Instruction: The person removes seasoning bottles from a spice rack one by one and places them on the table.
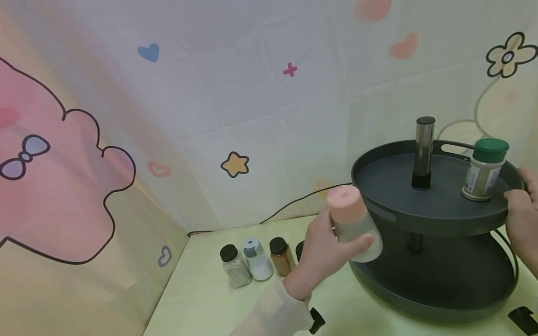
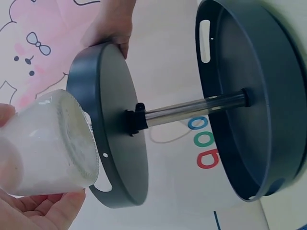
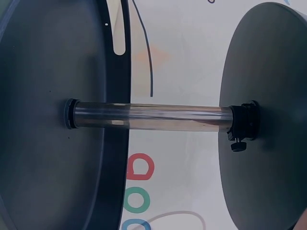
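Note:
My left hand (image 1: 321,254) holds a seasoning bottle (image 1: 359,238) with a pink cap and a see-through body, tilted at the left rim of a dark two-tier tray stand (image 1: 391,200). In the left wrist view the bottle (image 2: 53,143) is close up, its pale base toward the upper tier (image 2: 122,134). With thumb and fingers my right hand (image 1: 523,214) grips the upper tier's right rim. On that tier, near this hand, stands a green-lidded spice jar (image 1: 483,175). The right wrist view shows mostly the metal pole (image 3: 168,117) between both tiers.
Left of the stand, a black-lidded clear jar (image 1: 236,268), a white-grey shaker (image 1: 258,261) and a brown spice jar (image 1: 281,256) stand on the pale table (image 1: 189,298). Another black lid (image 1: 300,249) is partly hidden behind my left hand. A thin cable (image 1: 294,200) runs along the wall cloth.

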Tool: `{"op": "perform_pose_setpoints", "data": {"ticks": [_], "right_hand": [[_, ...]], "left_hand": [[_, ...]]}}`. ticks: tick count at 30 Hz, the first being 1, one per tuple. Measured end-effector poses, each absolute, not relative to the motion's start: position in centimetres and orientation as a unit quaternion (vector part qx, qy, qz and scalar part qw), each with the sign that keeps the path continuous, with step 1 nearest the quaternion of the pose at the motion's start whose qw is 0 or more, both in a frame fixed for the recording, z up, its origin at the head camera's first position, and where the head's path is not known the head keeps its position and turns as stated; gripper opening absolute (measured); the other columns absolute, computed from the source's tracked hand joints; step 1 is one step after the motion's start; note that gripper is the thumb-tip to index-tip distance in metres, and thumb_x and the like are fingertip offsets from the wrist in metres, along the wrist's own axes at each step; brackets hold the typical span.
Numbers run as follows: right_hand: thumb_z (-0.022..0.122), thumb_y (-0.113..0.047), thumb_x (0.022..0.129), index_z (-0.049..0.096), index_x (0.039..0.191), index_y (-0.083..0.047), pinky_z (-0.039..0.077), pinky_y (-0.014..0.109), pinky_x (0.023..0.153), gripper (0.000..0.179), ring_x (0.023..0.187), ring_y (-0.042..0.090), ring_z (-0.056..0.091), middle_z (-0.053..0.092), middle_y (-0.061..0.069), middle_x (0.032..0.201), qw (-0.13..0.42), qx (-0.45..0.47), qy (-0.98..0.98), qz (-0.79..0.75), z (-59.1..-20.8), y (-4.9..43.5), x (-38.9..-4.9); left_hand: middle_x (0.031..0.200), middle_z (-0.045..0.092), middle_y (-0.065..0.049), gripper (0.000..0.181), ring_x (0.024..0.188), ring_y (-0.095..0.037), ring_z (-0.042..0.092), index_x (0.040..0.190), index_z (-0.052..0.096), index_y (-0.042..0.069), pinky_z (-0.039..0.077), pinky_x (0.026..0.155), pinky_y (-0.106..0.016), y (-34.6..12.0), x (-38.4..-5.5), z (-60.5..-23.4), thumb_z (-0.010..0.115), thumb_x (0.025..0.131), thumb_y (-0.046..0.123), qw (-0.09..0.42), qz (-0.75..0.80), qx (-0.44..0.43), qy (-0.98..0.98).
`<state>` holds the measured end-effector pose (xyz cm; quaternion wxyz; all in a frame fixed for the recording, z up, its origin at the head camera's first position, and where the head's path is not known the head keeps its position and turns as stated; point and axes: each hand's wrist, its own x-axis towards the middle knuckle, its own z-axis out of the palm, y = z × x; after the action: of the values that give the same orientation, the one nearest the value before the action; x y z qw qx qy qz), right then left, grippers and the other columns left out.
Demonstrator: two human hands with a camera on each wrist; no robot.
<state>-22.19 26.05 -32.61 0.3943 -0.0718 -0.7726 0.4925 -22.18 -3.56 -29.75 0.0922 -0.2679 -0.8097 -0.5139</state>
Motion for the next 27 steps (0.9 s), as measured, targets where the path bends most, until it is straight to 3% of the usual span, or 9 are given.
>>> {"op": "perform_pose_setpoints", "data": {"ticks": [7, 27], "right_hand": [[0.025, 0.001, 0.087, 0.039, 0.093, -0.038, 0.028, 0.012, 0.044, 0.041, 0.047, -0.004, 0.034, 0.038, -0.008, 0.069, 0.405, -0.092, -0.773, 0.48, -32.4, 26.0, -22.1], [0.026, 0.002, 0.087, 0.04, 0.09, -0.037, 0.029, 0.01, 0.043, 0.041, 0.046, -0.005, 0.036, 0.039, -0.009, 0.068, 0.405, -0.088, -0.769, 0.487, -32.3, 26.0, -22.3]], "left_hand": [[0.1, 0.057, 0.012, 0.046, 0.087, 0.0, 0.054, 0.11, 0.05, 0.027, 0.047, 0.074, -0.019, -4.5, -22.2, -30.8, 0.071, 0.07, 0.032, 0.087, -0.516, -0.272, -0.807], [0.098, 0.059, 0.01, 0.047, 0.085, -0.004, 0.056, 0.108, 0.051, 0.026, 0.046, 0.074, -0.021, -7.3, -21.9, -33.6, 0.074, 0.066, 0.03, 0.07, -0.493, -0.216, -0.84]]}}
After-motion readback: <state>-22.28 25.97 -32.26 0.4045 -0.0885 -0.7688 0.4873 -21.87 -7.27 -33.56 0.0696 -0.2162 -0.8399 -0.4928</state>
